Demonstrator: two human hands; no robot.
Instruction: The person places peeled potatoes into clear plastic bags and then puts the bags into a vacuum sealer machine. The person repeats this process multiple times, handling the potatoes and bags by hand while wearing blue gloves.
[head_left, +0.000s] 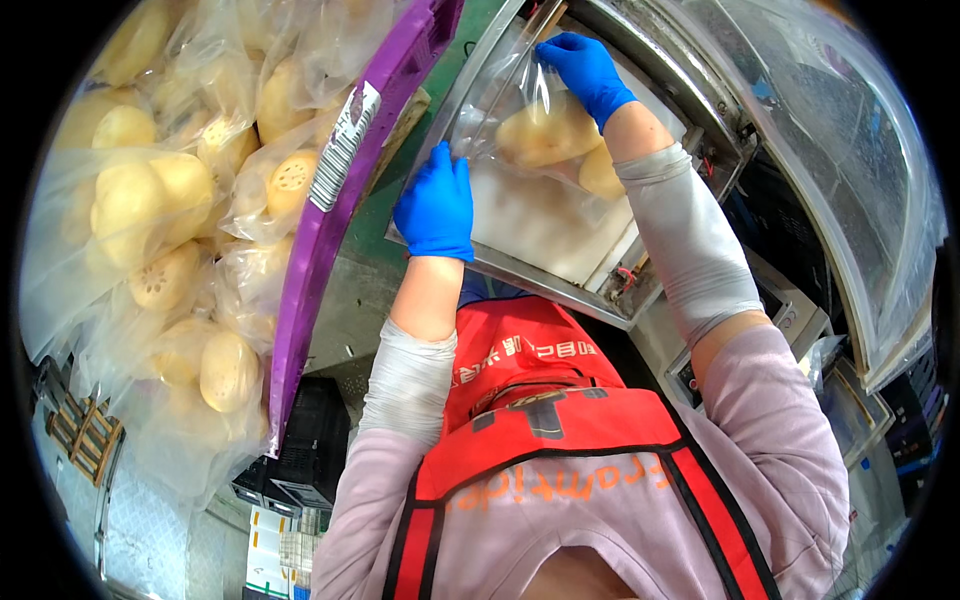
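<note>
A clear plastic bag (541, 176) with pieces of lotus root (551, 135) in it lies on the white bed of a vacuum packing machine (517, 225). My right hand (587, 73), in a blue glove, pinches the bag's upper edge between thumb and fingers. My left hand (435, 199), also blue-gloved, is at the machine's near left rim, its fingertips at the bag's open-looking end; whether they grip the film cannot be told. The machine's clear domed lid (832, 150) stands raised at the right.
A purple plastic crate (319, 255) at the left holds many bagged lotus roots (131, 210). Black crates (311, 442) stand below it. A wooden pallet (84, 439) is at the lower left. Another machine (784, 300) stands to the right, below the lid.
</note>
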